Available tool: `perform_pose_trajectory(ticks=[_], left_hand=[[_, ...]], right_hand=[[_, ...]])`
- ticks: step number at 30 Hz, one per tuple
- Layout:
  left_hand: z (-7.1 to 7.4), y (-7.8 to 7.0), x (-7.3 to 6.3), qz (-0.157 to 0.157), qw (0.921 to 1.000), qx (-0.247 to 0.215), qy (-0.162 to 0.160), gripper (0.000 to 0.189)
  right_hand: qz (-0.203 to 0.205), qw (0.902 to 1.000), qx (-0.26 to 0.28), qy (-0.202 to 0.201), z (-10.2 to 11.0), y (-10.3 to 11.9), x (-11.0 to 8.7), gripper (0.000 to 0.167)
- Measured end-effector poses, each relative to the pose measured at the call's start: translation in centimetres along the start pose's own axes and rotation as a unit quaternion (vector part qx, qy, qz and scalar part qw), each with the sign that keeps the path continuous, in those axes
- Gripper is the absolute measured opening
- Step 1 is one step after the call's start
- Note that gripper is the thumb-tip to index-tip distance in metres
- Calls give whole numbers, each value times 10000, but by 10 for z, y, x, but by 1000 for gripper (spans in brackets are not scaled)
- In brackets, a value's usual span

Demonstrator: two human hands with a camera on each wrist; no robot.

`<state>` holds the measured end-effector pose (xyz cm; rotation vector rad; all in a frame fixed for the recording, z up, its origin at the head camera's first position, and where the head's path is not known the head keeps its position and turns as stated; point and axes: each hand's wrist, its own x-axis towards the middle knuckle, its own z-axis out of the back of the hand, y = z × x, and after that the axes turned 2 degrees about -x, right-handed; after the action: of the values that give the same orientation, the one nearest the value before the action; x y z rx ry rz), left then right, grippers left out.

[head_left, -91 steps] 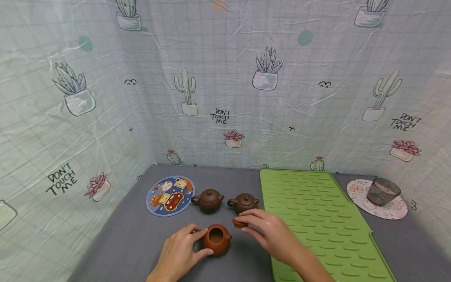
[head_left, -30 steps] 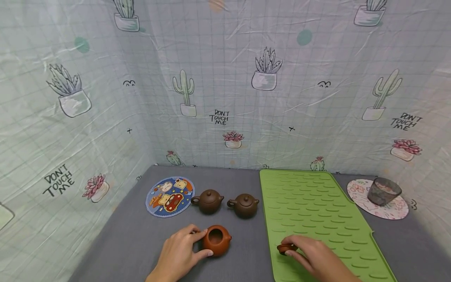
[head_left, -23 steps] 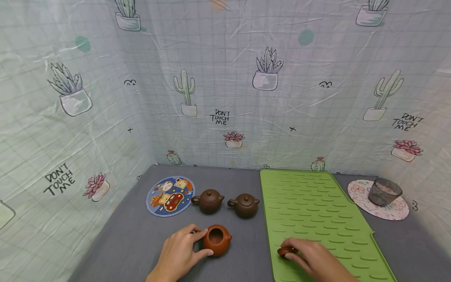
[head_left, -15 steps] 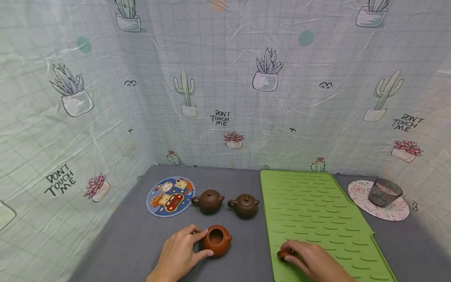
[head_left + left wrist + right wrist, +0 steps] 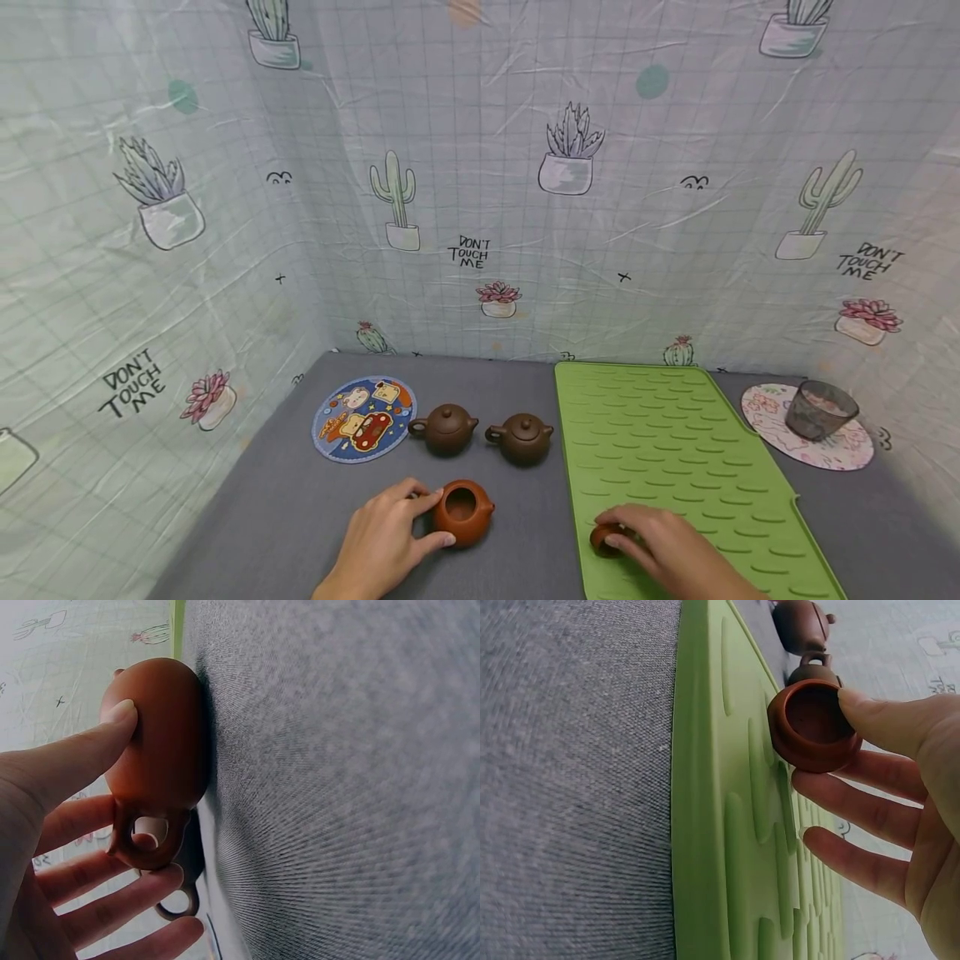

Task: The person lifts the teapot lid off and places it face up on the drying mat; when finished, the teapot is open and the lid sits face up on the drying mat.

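An orange-brown clay teapot (image 5: 463, 518) stands lidless on the grey table, its round opening facing up. My left hand (image 5: 386, 533) holds it from the handle side, thumb and index finger against the body; in the left wrist view the other fingers are spread near the handle (image 5: 150, 859). My right hand (image 5: 663, 542) pinches the teapot's lid (image 5: 603, 540) at the near left part of the green mat (image 5: 637, 417). The right wrist view shows the lid tipped on its side, its hollow underside turned toward the camera. Whether the lid touches the mat I cannot tell.
Two dark brown lidded teapots, a left one (image 5: 447, 429) and a right one (image 5: 523, 439), stand behind the orange one. A blue cartoon placemat (image 5: 341, 442) lies back left. A smoky glass cup (image 5: 817, 412) stands on a pink patterned mat (image 5: 817, 454) at right.
My right hand has carried the lid from beside the right dark teapot rightward and nearer, onto the green mat's area. Since half a second ago the lid has tipped. My left hand stays on the teapot.
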<state>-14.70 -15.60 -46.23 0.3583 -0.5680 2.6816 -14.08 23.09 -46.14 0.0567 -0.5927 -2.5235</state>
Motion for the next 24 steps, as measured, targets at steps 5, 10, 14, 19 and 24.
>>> perform_pose_trajectory(ticks=[5,10,14,19,24], left_hand=[[-1,0,0,-7,10000,27,20,52],[-1,0,1,13,10000,20,-4,52],[-1,1,1,27,10000,-3,4,52],[-1,1,1,41,10000,8,11,51],[-1,1,0,50,10000,31,0,51]], right_hand=[[-165,9998,-7,94,1,-1,1,26],[-73,9999,-151,18,-1,-1,0,38],[39,9994,-345,-43,-3,-1,-1,48],[97,9981,-594,-149,-6,-2,-1,49],[135,9968,-747,-264,-8,-3,0,49]])
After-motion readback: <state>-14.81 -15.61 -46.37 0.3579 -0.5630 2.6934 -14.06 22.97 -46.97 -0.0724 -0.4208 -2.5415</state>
